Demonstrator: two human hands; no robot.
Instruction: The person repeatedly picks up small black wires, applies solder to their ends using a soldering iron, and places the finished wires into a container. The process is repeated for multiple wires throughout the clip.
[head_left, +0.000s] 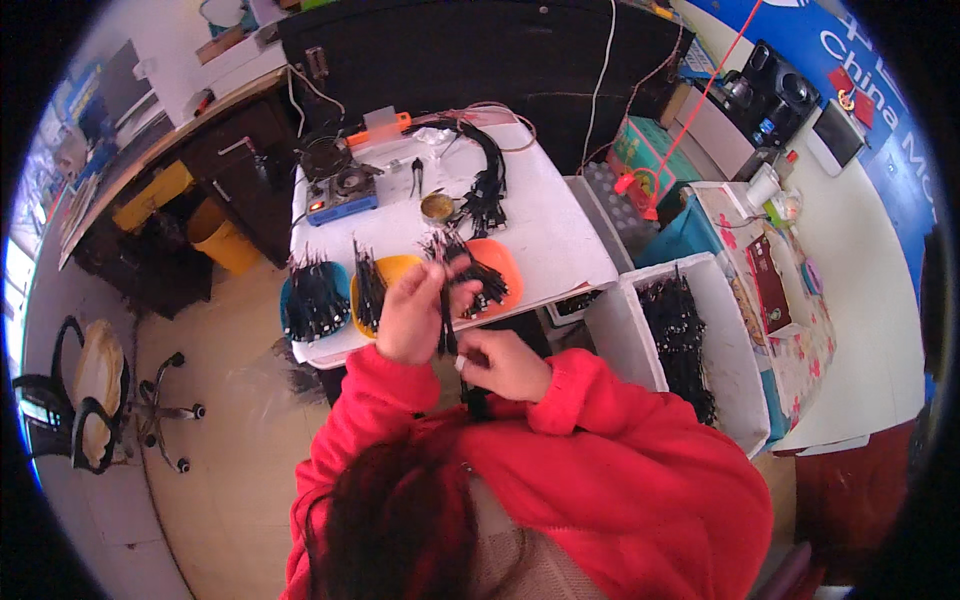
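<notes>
Near the table's front edge, my left hand (410, 315) is closed around a few thin black cables (447, 325), which hang down from its fingers. Just below and to the right, my right hand (503, 365) is closed in a pinch at the lower part of these cables, beside a small white end. Behind my hands stand a teal bowl (343, 273), a yellow bowl (402, 264) and an orange bowl (511, 268), each with short black cables in it. My left hand partly hides the yellow and orange bowls.
On the white table (560, 225) are a blue box-shaped device (343, 203), a round tin (437, 208), small pliers (416, 177) and a bunch of black cables (487, 190). A white crate (735, 350) of black cables stands at right. An office chair (160, 400) is at left.
</notes>
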